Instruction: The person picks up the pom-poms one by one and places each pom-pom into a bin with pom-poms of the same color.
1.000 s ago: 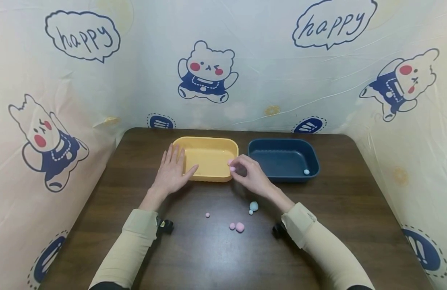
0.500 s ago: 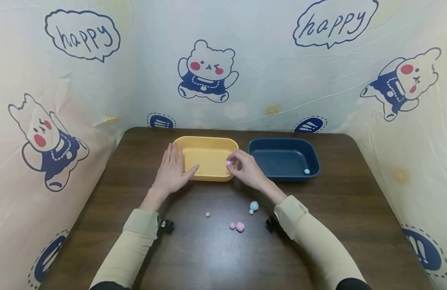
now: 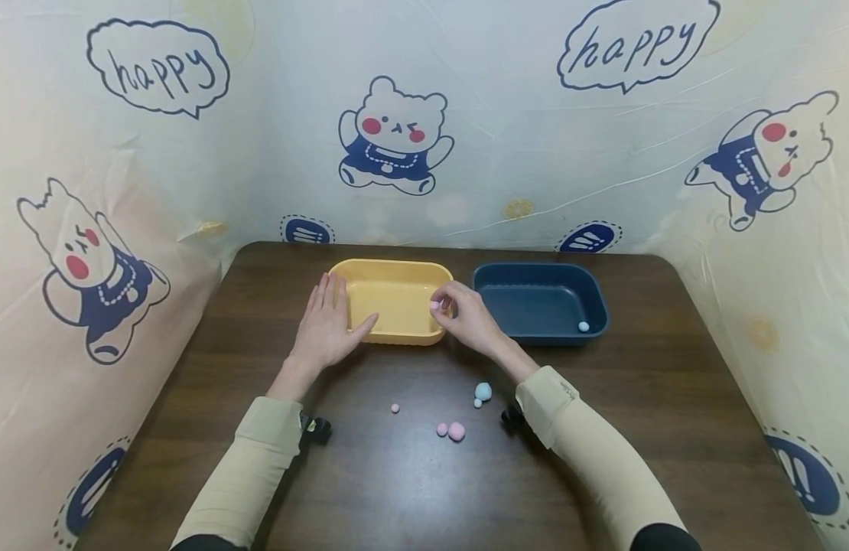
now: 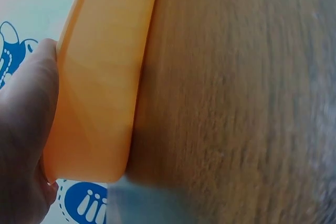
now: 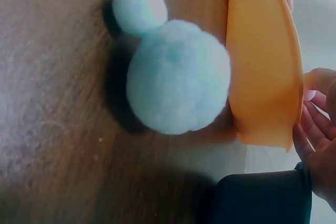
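In the head view my left hand lies on the left end of a yellow tray, fingers straight and thumb over the front rim. The left wrist view has that hand against the tray's outer wall. My right hand pinches a small pink pom-pom between thumb and fingertips, above the yellow tray's right end. From the right wrist, the pinched pom-pom is mostly covered by fingers. A dark blue tray stands just to the right, with a pale blue pom-pom inside.
Nearer the front of the wooden table lie a large light blue pom-pom and a small one, side by side. Two pink pom-poms sit close together, and a tiny pink one lies apart. Printed cloth surrounds the table.
My right hand has shifted slightly left and away from me, carrying the pink pom-pom over the yellow tray's right rim. My left hand has stayed put.
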`<state>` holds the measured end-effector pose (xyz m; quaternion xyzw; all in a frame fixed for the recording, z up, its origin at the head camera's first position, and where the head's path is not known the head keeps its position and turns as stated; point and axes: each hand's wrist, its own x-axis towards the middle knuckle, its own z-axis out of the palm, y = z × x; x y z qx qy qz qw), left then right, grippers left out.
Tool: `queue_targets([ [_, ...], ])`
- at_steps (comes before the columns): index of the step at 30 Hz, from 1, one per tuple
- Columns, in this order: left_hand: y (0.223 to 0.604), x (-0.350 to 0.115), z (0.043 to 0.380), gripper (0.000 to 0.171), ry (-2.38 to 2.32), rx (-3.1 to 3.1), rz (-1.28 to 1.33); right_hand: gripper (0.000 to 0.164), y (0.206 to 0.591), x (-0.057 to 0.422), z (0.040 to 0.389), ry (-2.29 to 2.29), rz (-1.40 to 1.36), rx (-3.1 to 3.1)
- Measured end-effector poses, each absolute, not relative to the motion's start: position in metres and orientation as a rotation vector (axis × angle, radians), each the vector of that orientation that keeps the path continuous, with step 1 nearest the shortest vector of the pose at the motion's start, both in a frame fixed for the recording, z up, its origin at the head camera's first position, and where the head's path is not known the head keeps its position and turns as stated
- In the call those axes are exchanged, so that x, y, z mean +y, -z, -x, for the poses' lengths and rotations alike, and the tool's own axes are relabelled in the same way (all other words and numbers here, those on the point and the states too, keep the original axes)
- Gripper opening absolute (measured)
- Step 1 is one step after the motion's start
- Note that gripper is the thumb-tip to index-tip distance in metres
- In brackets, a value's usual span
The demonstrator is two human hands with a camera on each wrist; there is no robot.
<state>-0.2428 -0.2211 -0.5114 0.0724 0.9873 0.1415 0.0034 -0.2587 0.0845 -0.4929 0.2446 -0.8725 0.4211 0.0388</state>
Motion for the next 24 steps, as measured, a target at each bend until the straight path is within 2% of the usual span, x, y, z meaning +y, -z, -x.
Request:
queue_targets([
  [13, 0.5111, -0.2188, 0.2403, 0.129, -0.451, 3.125, -0.088, 0.014, 0.4945, 0.0797, 0.2653, -1.262, -0.728, -2.708],
  [20, 0.5112, -0.219, 0.2408, 0.128, -0.427, 3.121, -0.089, 0.028, 0.4955, 0.0807, 0.2661, -1.253, -0.722, -2.717],
  [24, 0.5106, -0.2198, 0.2408, 0.128, -0.42, 3.128, -0.087, 0.03, 0.4938, 0.0831, 0.2618, -1.276, -0.735, -2.696],
])
